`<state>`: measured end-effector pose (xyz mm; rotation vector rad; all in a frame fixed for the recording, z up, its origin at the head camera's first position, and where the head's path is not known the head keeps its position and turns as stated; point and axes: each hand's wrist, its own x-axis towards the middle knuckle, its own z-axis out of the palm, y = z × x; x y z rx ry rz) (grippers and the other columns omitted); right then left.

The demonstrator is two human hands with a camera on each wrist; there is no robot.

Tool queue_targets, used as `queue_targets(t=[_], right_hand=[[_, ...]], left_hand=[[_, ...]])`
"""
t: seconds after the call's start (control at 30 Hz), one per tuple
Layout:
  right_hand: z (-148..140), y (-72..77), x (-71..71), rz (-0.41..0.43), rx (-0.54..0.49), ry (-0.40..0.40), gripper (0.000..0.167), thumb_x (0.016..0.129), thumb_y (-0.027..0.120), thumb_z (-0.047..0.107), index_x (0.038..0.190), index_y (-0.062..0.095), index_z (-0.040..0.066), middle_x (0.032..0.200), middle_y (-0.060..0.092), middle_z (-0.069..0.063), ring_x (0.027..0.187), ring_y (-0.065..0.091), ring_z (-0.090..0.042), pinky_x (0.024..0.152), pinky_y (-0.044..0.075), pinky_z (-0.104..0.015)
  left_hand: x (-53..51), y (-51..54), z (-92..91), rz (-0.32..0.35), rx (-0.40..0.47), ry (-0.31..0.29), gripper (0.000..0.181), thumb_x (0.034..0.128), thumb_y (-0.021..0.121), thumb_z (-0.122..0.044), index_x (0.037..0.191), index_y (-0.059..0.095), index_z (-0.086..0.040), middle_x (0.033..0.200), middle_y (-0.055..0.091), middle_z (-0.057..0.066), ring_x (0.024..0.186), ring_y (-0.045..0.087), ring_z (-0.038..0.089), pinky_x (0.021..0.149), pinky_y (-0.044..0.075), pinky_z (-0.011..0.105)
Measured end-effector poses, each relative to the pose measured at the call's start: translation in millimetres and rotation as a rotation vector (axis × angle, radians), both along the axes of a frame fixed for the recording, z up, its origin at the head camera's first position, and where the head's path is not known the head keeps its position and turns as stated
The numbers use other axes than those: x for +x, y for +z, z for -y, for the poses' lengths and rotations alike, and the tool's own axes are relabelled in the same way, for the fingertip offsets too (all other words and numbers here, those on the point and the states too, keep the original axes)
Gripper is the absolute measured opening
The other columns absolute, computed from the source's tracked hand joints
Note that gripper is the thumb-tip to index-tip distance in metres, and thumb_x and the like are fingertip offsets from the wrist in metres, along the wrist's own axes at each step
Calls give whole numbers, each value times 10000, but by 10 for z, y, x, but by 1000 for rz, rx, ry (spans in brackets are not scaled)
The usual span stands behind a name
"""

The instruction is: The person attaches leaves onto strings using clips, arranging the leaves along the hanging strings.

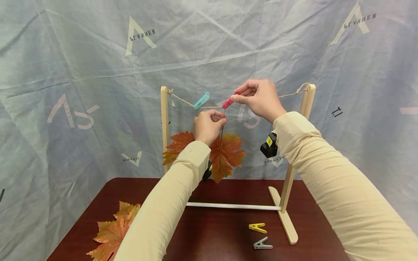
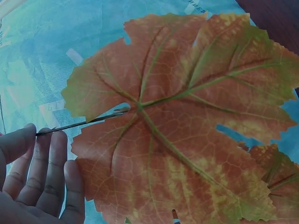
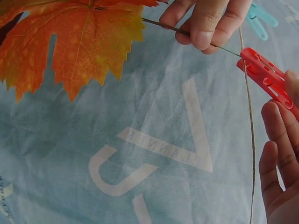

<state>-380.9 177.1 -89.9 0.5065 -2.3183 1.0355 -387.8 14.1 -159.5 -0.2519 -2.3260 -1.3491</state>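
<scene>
An orange-red artificial maple leaf [image 1: 227,154] hangs below the string by its thin dark stem. My left hand [image 1: 209,127] pinches that stem between thumb and fingers, as the left wrist view shows closely. My right hand [image 1: 261,98] pinches the outer end of a red clothespin [image 1: 228,103]. In the right wrist view the tip of the red clothespin [image 3: 264,74] sits at the string [image 3: 251,140], with the stem's end at its mouth. To the left, a light blue clothespin [image 1: 201,101] is on the string, above another leaf [image 1: 177,145] partly hidden behind my left hand.
The string is tied between two wooden posts [image 1: 164,127] joined low down by a white bar [image 1: 232,206]. A yellow clothespin [image 1: 258,228] and a grey clothespin [image 1: 262,243] lie on the dark red table [image 1: 209,232]. Another leaf [image 1: 114,232] lies at the left, partly behind my sleeve.
</scene>
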Motion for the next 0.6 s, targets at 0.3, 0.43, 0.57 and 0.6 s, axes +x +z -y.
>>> queue_targets(t=[0.3, 0.43, 0.57, 0.6], right_hand=[[0, 7, 49, 54, 48, 0, 319, 902, 799, 305, 1090, 757, 51, 993, 752, -85, 880, 685, -158, 799, 497, -313], [0, 8, 56, 96, 78, 4, 391, 910, 789, 332, 1169, 727, 46, 1076, 730, -127, 990, 678, -245, 870, 500, -384], [-4, 3, 72, 128, 102, 3, 487, 927, 769, 334, 1308, 662, 51, 1197, 701, -149, 1102, 650, -295, 940, 497, -463], [-7, 1, 83, 132, 104, 0, 508, 933, 763, 329, 1343, 641, 54, 1226, 691, -152, 1125, 640, -304, 949, 496, -477]], left_hand=[[-14, -29, 10, 10, -37, 3, 120, 940, 764, -244, 1010, 790, -150, 874, 749, 28, 798, 670, 197, 700, 527, 329], [-12, -52, 27, 21, -35, -11, 131, 942, 762, -243, 1030, 790, -150, 885, 754, 32, 796, 677, 202, 698, 535, 335], [10, -66, 47, 34, -18, -25, 162, 942, 762, -241, 1072, 783, -148, 921, 762, 40, 818, 692, 203, 718, 549, 342], [18, -67, 55, 36, -15, -29, 170, 941, 763, -242, 1082, 781, -149, 928, 763, 42, 819, 696, 204, 721, 551, 345]])
